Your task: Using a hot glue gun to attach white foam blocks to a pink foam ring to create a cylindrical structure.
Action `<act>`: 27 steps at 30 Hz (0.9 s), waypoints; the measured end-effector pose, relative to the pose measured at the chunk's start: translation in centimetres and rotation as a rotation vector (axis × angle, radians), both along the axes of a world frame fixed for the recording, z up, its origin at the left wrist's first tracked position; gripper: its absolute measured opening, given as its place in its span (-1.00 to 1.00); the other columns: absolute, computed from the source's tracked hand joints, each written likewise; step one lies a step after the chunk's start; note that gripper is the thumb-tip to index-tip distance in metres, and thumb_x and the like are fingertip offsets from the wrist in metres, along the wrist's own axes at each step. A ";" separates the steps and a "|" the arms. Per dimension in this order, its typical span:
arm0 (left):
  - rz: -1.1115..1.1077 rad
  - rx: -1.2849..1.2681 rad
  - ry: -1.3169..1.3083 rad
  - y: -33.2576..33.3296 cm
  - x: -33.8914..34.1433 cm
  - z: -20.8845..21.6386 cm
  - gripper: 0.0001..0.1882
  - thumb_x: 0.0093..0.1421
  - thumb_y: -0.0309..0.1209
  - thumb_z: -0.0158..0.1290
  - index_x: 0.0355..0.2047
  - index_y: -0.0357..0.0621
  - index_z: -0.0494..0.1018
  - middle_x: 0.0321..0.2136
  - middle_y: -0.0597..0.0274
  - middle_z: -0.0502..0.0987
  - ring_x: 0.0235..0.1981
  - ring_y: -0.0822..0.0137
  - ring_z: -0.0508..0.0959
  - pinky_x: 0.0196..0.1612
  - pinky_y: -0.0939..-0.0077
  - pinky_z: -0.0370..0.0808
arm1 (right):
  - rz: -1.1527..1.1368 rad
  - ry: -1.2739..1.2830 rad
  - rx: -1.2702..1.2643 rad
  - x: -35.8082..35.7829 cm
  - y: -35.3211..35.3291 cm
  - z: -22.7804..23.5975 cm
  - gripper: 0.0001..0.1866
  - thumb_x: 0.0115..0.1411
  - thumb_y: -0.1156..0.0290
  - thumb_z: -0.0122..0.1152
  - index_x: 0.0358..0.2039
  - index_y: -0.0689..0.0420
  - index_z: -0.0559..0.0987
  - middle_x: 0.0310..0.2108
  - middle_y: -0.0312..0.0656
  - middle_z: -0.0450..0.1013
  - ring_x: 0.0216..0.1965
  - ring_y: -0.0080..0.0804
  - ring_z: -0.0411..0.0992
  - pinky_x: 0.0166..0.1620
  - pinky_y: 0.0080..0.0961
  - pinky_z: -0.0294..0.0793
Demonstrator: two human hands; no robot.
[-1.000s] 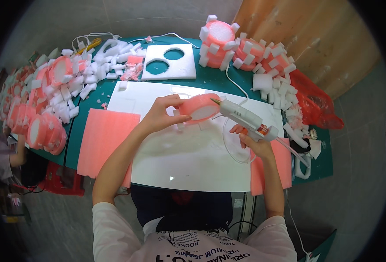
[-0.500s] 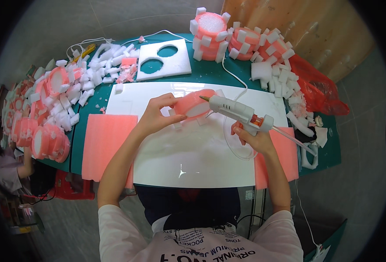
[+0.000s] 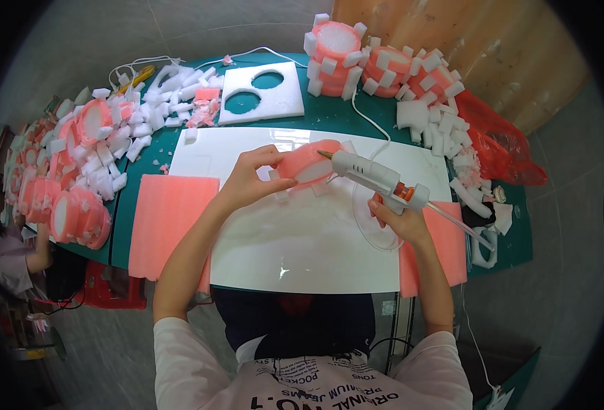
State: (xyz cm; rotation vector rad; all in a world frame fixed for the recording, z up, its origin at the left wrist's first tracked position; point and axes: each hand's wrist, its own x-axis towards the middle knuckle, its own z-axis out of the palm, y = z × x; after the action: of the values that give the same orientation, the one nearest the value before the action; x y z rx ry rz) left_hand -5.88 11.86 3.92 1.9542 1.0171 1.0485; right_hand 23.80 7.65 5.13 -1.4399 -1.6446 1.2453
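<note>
Tilted above the white board (image 3: 302,253), a round pink foam piece (image 3: 300,162) with a white face and small white blocks on its side is pinched by my left hand (image 3: 254,181). Its thumb grips the near edge while the fingers reach over the far side. My right hand (image 3: 401,219) is wrapped around the handle of a white hot glue gun (image 3: 367,172). The gun's brass nozzle points left, over the upper right part of the foam piece; whether it touches cannot be told. A clear glue stick (image 3: 460,223) sticks out of the gun's back.
Pink foam sheets (image 3: 169,225) lie at both sides of the board. Beyond it are a white foam sheet with two round holes (image 3: 281,99) and stacked pink foam rounds (image 3: 336,58). White foam blocks (image 3: 104,178) pile up left; a red plastic bag (image 3: 497,147) lies right. Another person (image 3: 18,256) sits far left.
The whole view has shifted slightly. Both hands, the glue gun and the foam piece keep nearly the same placing to one another.
</note>
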 end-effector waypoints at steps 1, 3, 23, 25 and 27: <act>0.002 -0.002 0.003 0.0 0.0 0.0 -0.61 -0.15 -0.43 0.27 -0.24 -0.22 0.53 -0.51 0.29 0.41 -0.41 0.42 0.36 -0.26 0.54 0.29 | 0.001 0.000 0.000 0.0 0.0 0.0 -0.66 -0.02 0.13 0.30 -0.41 0.14 0.51 -0.57 -0.35 0.42 -0.58 -0.62 0.37 -0.53 -0.62 0.38; 0.003 0.003 0.000 0.0 -0.1 -0.1 -0.61 -0.15 -0.43 0.26 -0.24 -0.22 0.53 -0.51 0.29 0.42 -0.41 0.42 0.36 -0.26 0.54 0.29 | 0.005 -0.001 -0.002 -0.1 0.1 0.0 -0.67 -0.02 0.14 0.31 -0.41 0.15 0.51 -0.56 -0.35 0.43 -0.58 -0.63 0.37 -0.52 -0.63 0.38; 0.008 -0.054 -0.042 0.3 -0.3 -0.3 -0.58 -0.11 -0.37 0.27 -0.20 -0.24 0.52 -0.45 0.25 0.47 -0.40 0.40 0.41 -0.25 0.55 0.35 | 0.163 0.162 0.063 -0.2 0.2 1.0 -0.81 0.08 0.31 0.22 -0.28 0.04 0.57 -0.38 -0.44 0.49 -0.49 -0.74 0.32 -0.54 -0.74 0.31; 0.007 -0.054 -0.046 0.4 -0.4 -0.5 -0.58 -0.11 -0.38 0.27 -0.19 -0.24 0.52 -0.45 0.25 0.47 -0.41 0.40 0.40 -0.25 0.56 0.35 | 0.171 0.181 0.056 -0.1 0.3 0.9 -0.81 0.08 0.33 0.21 -0.27 0.04 0.57 -0.37 -0.45 0.49 -0.48 -0.74 0.32 -0.54 -0.74 0.31; 0.014 -0.059 -0.042 0.5 -0.4 -0.6 -0.58 -0.11 -0.38 0.26 -0.19 -0.24 0.52 -0.45 0.25 0.47 -0.41 0.41 0.40 -0.25 0.56 0.35 | 0.149 0.108 0.042 -0.2 0.3 1.1 -0.81 0.08 0.33 0.21 -0.27 0.05 0.57 -0.37 -0.45 0.49 -0.48 -0.75 0.32 -0.54 -0.74 0.31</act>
State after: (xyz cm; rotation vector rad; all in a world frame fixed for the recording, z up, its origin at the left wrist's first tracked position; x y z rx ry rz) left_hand -6.26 12.32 3.30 1.8727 1.0288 1.0514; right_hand 23.60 8.00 6.22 -1.2223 -1.7195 1.3370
